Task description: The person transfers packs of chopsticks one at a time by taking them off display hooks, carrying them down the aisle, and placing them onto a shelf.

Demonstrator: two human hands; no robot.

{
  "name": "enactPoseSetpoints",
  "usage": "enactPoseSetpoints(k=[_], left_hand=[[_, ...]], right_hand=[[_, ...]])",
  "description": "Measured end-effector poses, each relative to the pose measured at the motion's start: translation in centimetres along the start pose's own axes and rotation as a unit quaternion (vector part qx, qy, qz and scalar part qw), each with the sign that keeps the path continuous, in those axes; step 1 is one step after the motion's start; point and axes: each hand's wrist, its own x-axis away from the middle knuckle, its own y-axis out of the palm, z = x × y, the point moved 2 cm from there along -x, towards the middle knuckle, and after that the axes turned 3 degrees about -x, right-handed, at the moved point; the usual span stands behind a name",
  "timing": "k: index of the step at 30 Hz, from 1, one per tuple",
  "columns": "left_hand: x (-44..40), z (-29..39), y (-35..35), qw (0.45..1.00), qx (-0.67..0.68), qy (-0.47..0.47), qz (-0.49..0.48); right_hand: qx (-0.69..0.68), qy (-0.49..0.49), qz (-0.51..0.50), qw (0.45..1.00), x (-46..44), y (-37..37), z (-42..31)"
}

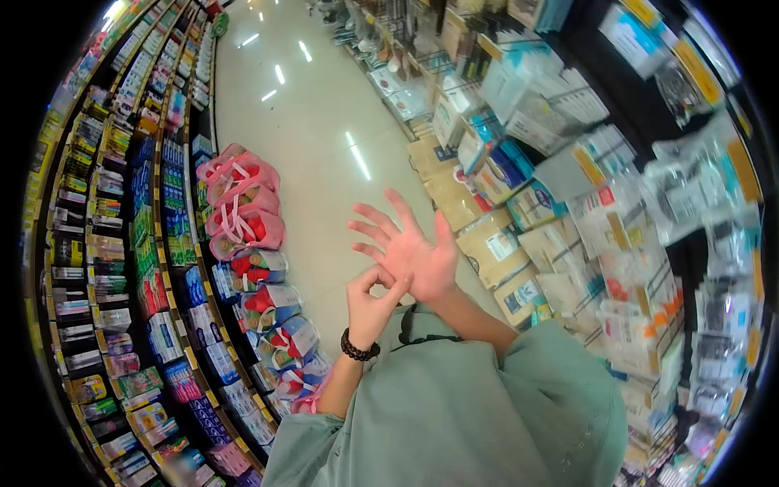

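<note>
Right hand (410, 256) spread, palm facing wearer, nothing seen in it. Left hand (372, 300) curled, thumb and forefinger looped against heel of right palm (cannot tell whether they pinch anything). Brown packs (491, 247) hang just beyond right hand; pink bags (243, 201) farther off, to left. Possible trouble: careless sideways swing could knock packs to floor (316, 122); bracelet (359, 346) could snag bags if reach passes too close.
</note>
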Motion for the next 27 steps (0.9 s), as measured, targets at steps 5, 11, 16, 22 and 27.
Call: enactPoseSetpoints(k=[5,11,16,22,27], left_hand=[[-7.8,1.6,-1.8,0.996,-0.056,-0.011,0.064],[-18.6,-2.0,-4.3,0.996,-0.007,-0.055,0.071],[-29.2,-3.4,-8.3,0.992,0.072,-0.099,0.019],[-41.0,-3.9,-14.2,0.990,0.114,-0.081,0.013],[-49.1,-2.9,-18.4,0.997,0.041,-0.066,0.008]], right_hand=[[0.034,0.027,-0.010,0.999,-7.6,-0.8,-1.3],[0.116,0.046,-0.032,0.992,-18.0,-5.9,-2.3],[0.138,0.048,-0.015,0.989,-28.8,-8.6,-2.7],[0.144,0.108,-0.032,0.983,-42.4,-9.4,-3.0],[0.145,0.106,-0.028,0.983,-51.2,-10.4,-2.9]])
